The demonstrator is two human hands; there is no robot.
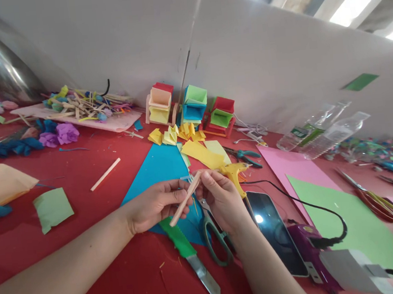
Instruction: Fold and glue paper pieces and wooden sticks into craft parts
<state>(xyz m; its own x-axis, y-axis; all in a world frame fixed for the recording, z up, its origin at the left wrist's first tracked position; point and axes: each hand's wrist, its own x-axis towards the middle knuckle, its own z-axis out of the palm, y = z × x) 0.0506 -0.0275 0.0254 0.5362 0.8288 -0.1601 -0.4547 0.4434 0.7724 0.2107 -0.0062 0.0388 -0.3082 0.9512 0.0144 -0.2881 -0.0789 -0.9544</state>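
A short pale wooden stick [185,201] is held at a slant above the table, between both hands. My left hand [160,202] pinches its lower part with thumb and fingers. At its upper end, my right hand [220,193] grips with thumb and forefinger. Under the hands lie a blue paper sheet [157,170], green-handled scissors [215,238] and a knife with a green handle [180,237]. Just behind my right hand is a yellow glue gun [233,173]. A second wooden stick [105,174] rests on the red table to the left.
Folded-paper box models [192,103] stand by the white partition. A phone [275,232], a purple power strip [312,247] and a black cable lie at the right. Pliers [248,154], plastic bottles [335,134] and a heap of sticks [83,105] are farther back.
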